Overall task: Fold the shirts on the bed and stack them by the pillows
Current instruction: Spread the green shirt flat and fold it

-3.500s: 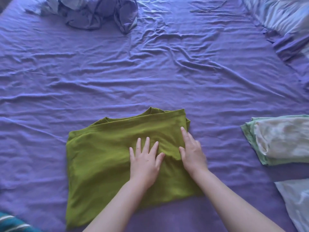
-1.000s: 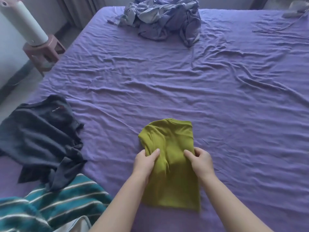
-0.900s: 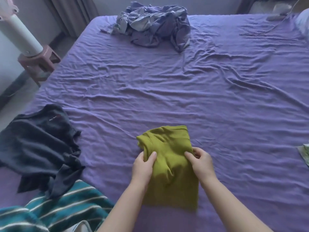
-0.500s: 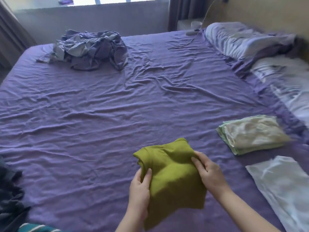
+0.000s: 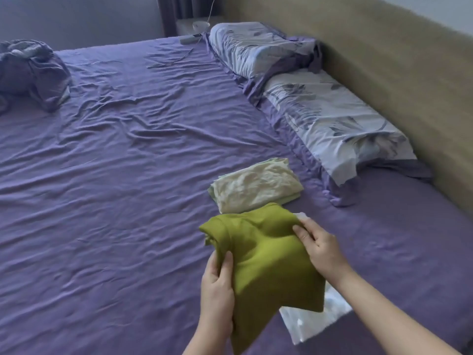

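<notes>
A folded olive-green shirt [image 5: 266,265] hangs in the air above the purple bed [image 5: 115,188]. My left hand [image 5: 217,285] grips its left edge, thumb on top. My right hand [image 5: 320,247] grips its right side, fingers curled over the cloth. Just beyond it lies a folded pale green and cream shirt [image 5: 256,185] on the sheet. A folded white shirt [image 5: 317,316] lies under the green one, mostly hidden by it. Two patterned pillows [image 5: 332,119] lie along the headboard at the right.
A crumpled grey-purple heap of cloth [image 5: 30,70] sits at the bed's far left. A beige headboard [image 5: 396,73] runs along the right. A thin cord [image 5: 169,61] lies on the sheet near the far pillow, and a small bedside stand [image 5: 192,26] is behind it.
Both hands lifted the folded green shirt off the sheet and carried it right, toward the pillows. It now hangs over the white shirt, next to the pale green folded one.
</notes>
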A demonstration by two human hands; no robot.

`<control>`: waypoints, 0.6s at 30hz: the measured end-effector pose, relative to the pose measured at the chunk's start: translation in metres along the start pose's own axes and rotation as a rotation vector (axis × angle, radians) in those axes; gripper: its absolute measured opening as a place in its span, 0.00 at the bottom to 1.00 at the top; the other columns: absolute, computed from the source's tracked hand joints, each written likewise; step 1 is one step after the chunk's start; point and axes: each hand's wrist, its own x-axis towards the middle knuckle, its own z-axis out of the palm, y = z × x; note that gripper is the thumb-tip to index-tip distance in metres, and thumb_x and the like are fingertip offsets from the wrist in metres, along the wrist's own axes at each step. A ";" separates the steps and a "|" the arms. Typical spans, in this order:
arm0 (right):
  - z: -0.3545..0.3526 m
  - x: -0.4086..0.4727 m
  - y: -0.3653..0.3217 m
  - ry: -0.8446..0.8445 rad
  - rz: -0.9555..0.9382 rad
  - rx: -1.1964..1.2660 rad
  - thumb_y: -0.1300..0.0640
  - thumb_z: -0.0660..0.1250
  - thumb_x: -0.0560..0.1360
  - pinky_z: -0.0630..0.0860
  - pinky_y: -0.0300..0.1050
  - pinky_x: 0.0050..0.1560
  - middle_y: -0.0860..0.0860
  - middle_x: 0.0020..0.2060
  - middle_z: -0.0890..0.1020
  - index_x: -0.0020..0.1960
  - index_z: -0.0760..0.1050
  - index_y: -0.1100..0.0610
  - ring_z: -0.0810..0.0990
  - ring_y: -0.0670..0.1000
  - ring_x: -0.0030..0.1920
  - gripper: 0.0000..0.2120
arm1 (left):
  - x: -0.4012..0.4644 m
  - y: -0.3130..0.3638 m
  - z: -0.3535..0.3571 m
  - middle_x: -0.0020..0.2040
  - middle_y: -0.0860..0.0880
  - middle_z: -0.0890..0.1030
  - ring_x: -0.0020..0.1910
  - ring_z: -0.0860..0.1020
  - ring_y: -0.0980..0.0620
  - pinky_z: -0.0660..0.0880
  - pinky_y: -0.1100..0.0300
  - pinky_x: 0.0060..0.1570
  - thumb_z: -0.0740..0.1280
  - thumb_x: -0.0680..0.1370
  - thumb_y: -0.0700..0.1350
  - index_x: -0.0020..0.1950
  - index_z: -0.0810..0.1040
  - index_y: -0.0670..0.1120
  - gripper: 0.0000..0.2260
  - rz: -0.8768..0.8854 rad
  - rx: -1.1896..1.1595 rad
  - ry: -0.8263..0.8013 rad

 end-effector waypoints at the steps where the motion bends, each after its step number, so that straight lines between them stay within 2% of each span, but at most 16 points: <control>1: -0.017 0.007 0.006 -0.005 -0.007 -0.024 0.47 0.62 0.75 0.67 0.20 0.45 0.29 0.43 0.80 0.49 0.74 0.35 0.76 0.28 0.47 0.07 | 0.000 -0.006 0.017 0.51 0.52 0.84 0.51 0.82 0.51 0.78 0.53 0.53 0.63 0.77 0.47 0.56 0.79 0.50 0.10 -0.011 -0.011 -0.008; 3: -0.044 0.022 0.026 -0.032 0.014 -0.069 0.44 0.61 0.74 0.68 0.21 0.42 0.31 0.43 0.81 0.46 0.75 0.33 0.77 0.31 0.46 0.06 | 0.003 -0.025 0.048 0.53 0.50 0.83 0.53 0.81 0.48 0.76 0.49 0.56 0.63 0.78 0.49 0.56 0.78 0.52 0.09 -0.070 -0.003 -0.012; 5: -0.059 0.032 0.062 -0.086 0.103 -0.120 0.45 0.62 0.75 0.70 0.28 0.45 0.38 0.45 0.82 0.50 0.75 0.39 0.79 0.39 0.50 0.05 | 0.009 -0.053 0.070 0.58 0.48 0.80 0.57 0.78 0.46 0.72 0.46 0.61 0.61 0.80 0.51 0.62 0.74 0.51 0.12 -0.191 0.088 0.002; 7: -0.065 0.033 0.106 -0.165 0.239 -0.222 0.49 0.66 0.76 0.71 0.40 0.52 0.48 0.53 0.81 0.58 0.73 0.49 0.78 0.51 0.57 0.12 | 0.013 -0.084 0.083 0.62 0.45 0.77 0.60 0.76 0.44 0.70 0.45 0.64 0.64 0.78 0.51 0.67 0.68 0.46 0.20 -0.308 0.170 -0.003; 9: -0.066 0.023 0.140 -0.295 0.286 -0.295 0.54 0.70 0.73 0.69 0.40 0.54 0.51 0.58 0.78 0.65 0.68 0.53 0.75 0.52 0.61 0.23 | 0.011 -0.107 0.086 0.64 0.45 0.76 0.61 0.76 0.46 0.70 0.49 0.64 0.72 0.73 0.46 0.71 0.64 0.45 0.30 -0.294 0.288 -0.033; 11: -0.065 0.013 0.158 -0.351 0.263 -0.334 0.57 0.72 0.71 0.67 0.38 0.55 0.50 0.60 0.76 0.70 0.64 0.51 0.74 0.50 0.62 0.30 | 0.008 -0.120 0.084 0.64 0.50 0.74 0.60 0.74 0.51 0.70 0.57 0.62 0.74 0.68 0.45 0.74 0.58 0.48 0.38 -0.250 0.469 -0.058; 13: -0.064 0.009 0.166 -0.312 0.228 -0.333 0.59 0.70 0.72 0.69 0.40 0.56 0.52 0.61 0.77 0.71 0.63 0.51 0.75 0.51 0.62 0.30 | 0.007 -0.124 0.082 0.65 0.51 0.73 0.60 0.73 0.52 0.68 0.63 0.57 0.72 0.71 0.45 0.74 0.56 0.49 0.37 -0.223 0.602 -0.062; 15: -0.064 0.007 0.166 -0.251 0.213 -0.313 0.62 0.69 0.73 0.71 0.44 0.59 0.56 0.60 0.78 0.70 0.65 0.53 0.76 0.53 0.62 0.27 | 0.007 -0.124 0.081 0.67 0.50 0.72 0.64 0.72 0.49 0.65 0.65 0.56 0.68 0.75 0.44 0.75 0.54 0.48 0.33 -0.205 0.692 -0.034; 18: -0.062 0.000 0.164 -0.207 0.202 -0.329 0.63 0.69 0.73 0.70 0.46 0.57 0.59 0.57 0.79 0.68 0.67 0.57 0.77 0.56 0.60 0.25 | 0.007 -0.124 0.083 0.68 0.49 0.71 0.66 0.71 0.48 0.65 0.65 0.55 0.65 0.78 0.46 0.75 0.54 0.47 0.30 -0.208 0.739 0.003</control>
